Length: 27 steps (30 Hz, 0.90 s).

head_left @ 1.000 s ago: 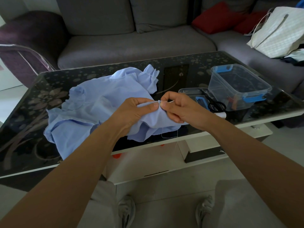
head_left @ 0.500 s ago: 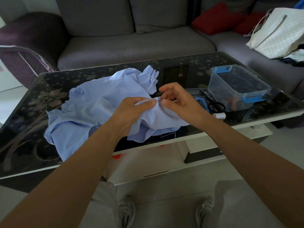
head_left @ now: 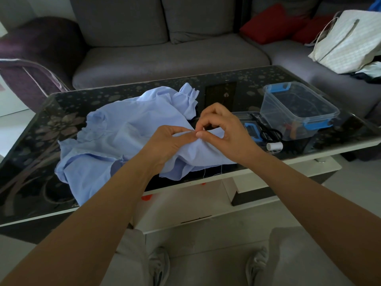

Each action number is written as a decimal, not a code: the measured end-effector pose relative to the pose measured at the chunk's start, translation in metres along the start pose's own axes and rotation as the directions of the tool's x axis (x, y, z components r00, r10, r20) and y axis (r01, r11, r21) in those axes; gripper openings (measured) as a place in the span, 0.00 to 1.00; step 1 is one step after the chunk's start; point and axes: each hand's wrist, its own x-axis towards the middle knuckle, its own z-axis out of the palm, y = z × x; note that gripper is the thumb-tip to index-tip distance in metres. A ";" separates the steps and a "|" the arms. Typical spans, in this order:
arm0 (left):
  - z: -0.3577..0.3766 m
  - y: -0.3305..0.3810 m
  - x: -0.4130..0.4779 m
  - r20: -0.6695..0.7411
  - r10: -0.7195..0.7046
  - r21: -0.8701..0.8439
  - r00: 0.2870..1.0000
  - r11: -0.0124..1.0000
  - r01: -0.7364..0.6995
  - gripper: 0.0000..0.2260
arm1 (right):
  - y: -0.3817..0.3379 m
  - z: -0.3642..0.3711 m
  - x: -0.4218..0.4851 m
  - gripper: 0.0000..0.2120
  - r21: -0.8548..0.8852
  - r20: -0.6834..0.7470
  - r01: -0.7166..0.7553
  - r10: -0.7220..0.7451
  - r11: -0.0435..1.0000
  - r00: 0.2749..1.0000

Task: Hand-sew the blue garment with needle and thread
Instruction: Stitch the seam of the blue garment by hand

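- Nearest to us, two pale grey fabric shoes (head_left: 158, 265) rest on the floor between grey-clad knees.
- The left hand (head_left: 165, 141) grips a raised fold of the light blue garment (head_left: 127, 137), with thumb and fingers closed on the cloth.
- The right hand (head_left: 224, 129) meets it fingertip to fingertip. Its thumb and forefinger pinch the same fold, and the other fingers arch above.
- We cannot tell whether a needle sits in that pinch; it is too small to make out.
- The garment is thin, soft, crumpled cloth with a gathered, ruffled end on the far side. It lies heaped left of centre on the glossy black glass worktop (head_left: 41, 141), which bears a pale floral pattern.
- A fine white thread (head_left: 203, 173) hangs from the cloth's near edge, below the right hand.
- To the right, a small white cylindrical spool (head_left: 274, 145) lies on its side, just beside black-handled scissors (head_left: 270, 133).
- Behind them stands a clear rectangular plastic box with blue clips (head_left: 296, 112).
- Farthest off we see a grey upholstered sofa (head_left: 165, 56), red cushions (head_left: 272, 23) and a white fabric bag (head_left: 348, 42).
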 end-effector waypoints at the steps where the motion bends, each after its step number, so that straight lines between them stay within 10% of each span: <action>1: 0.001 0.000 0.000 -0.004 0.006 0.032 1.000 0.999 -0.006 0.06 | -0.002 0.001 0.000 0.06 -0.017 -0.015 0.016 -0.017 1.000 1.000; 6: -0.002 -0.003 0.002 -0.090 0.017 0.063 0.996 0.998 -0.011 0.14 | -0.029 0.011 -0.001 0.06 0.091 0.029 0.121 -0.124 0.989 0.992; 9: -0.005 -0.003 0.003 -0.118 -0.032 -0.147 0.993 0.989 0.015 0.11 | -0.046 0.004 -0.002 0.02 0.441 0.407 -0.207 0.011 0.873 0.913; 12: -0.008 -0.006 0.010 -0.250 -0.101 -0.203 0.963 0.978 0.050 0.07 | -0.042 -0.013 -0.004 0.05 0.247 0.937 -0.694 0.017 0.676 0.350; 14: -0.010 -0.007 0.013 -0.301 -0.103 -0.195 0.948 0.980 0.045 0.06 | -0.040 -0.019 -0.007 0.08 0.028 0.997 -0.736 -0.069 0.676 -0.025; 16: -0.011 -0.007 0.014 -0.310 -0.096 -0.198 0.946 0.980 0.035 0.05 | -0.039 -0.023 -0.006 0.08 -0.013 0.986 -0.751 -0.117 0.660 -0.120; 18: -0.010 -0.006 0.013 -0.312 -0.094 -0.206 0.945 0.978 0.029 0.05 | -0.041 -0.030 -0.003 0.08 0.023 0.998 -0.773 -0.061 0.634 -0.019; 21: -0.009 -0.005 0.013 -0.306 -0.095 -0.198 0.947 0.980 0.035 0.05 | -0.037 -0.030 -0.001 0.03 0.135 0.910 -0.760 0.223 0.636 0.349; 24: -0.007 -0.006 0.013 -0.270 -0.084 -0.218 0.959 0.976 0.025 0.04 | -0.027 -0.015 0.000 0.03 0.167 0.494 -0.606 0.466 0.778 0.734; 27: -0.007 -0.007 0.011 -0.245 -0.094 -0.239 0.965 0.970 0.034 0.07 | -0.017 0.002 0.001 0.05 0.157 0.148 -0.511 0.491 0.845 0.858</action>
